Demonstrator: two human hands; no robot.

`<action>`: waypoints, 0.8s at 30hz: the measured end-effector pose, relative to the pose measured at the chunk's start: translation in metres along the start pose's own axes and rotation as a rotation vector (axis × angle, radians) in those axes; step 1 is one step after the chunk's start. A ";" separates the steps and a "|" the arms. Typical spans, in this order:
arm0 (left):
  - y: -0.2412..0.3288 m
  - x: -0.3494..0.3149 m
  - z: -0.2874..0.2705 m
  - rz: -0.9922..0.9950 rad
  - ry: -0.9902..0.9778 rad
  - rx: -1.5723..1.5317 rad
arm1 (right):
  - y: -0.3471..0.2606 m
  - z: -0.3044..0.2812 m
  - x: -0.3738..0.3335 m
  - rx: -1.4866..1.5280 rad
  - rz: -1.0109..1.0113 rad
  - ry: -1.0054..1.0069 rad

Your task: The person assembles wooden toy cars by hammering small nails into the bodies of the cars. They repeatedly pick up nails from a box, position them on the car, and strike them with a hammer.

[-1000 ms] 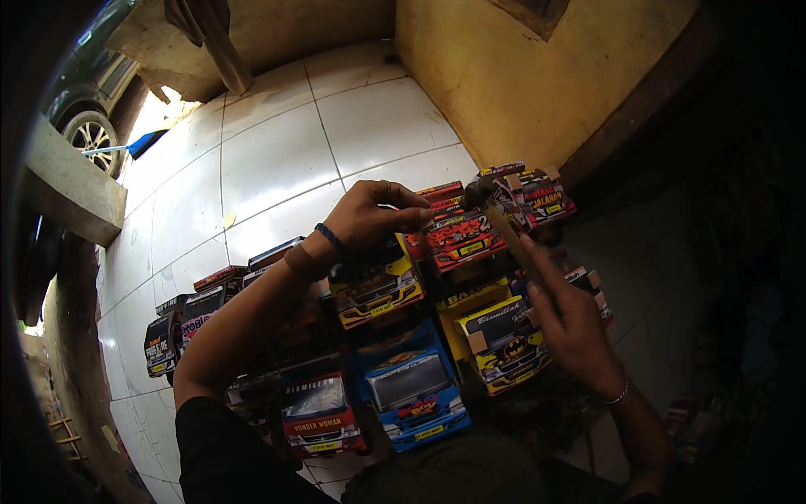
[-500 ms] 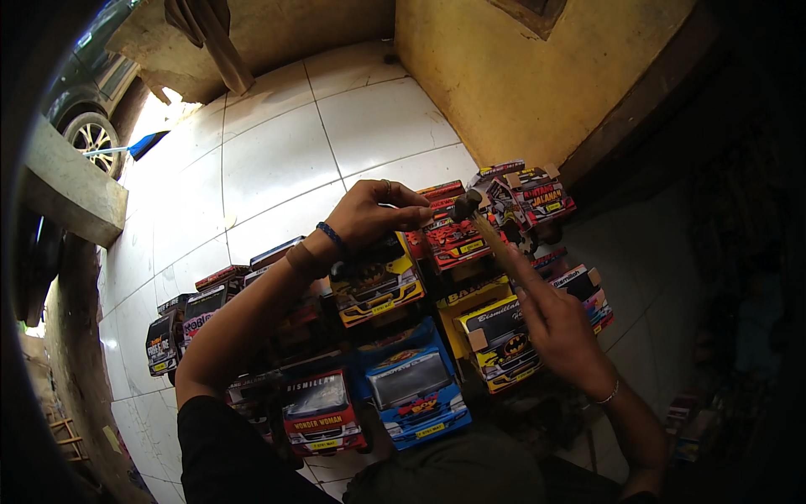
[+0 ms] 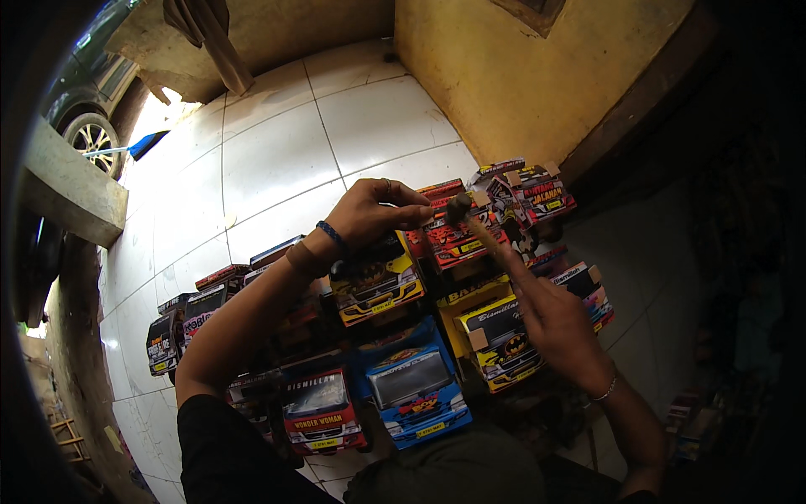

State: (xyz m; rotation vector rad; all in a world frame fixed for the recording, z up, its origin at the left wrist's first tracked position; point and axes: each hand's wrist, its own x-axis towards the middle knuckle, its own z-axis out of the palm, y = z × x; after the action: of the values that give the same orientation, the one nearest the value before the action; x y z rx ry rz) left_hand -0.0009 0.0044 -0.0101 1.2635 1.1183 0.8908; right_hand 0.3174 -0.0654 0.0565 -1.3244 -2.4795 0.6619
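Note:
My right hand grips the wooden handle of a hammer, whose dark head lies over the front of a red toy truck. Close to the hammer head, the thumb and fingers of my left hand are pinched at the red truck's left side. What sits between those fingertips is too small to make out. Below my left hand stands a black and yellow toy truck. Under my right hand is a yellow toy truck with a small tan tab on its front corner.
More toy trucks crowd the tiled floor, among them a blue one and a dark red one nearest me. A yellow wall rises at the far right. A blue broom head lies at the far left.
The hammer head has shifted slightly left and down toward my left fingertips, and my right hand has moved a little with it. My left hand stays nearly still.

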 end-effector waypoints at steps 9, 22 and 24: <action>0.001 0.001 0.001 -0.006 -0.002 -0.026 | -0.005 -0.002 -0.001 -0.105 -0.025 0.002; 0.013 0.000 0.002 -0.080 0.008 0.041 | -0.001 -0.010 0.001 -0.020 0.001 0.044; 0.016 -0.002 0.003 -0.106 0.016 0.060 | 0.005 -0.015 -0.001 0.034 -0.082 0.300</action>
State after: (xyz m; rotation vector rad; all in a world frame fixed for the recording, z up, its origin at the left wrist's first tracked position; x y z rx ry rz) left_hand 0.0024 0.0040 0.0058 1.2359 1.2210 0.7947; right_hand 0.3276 -0.0600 0.0666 -1.2039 -2.2561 0.4474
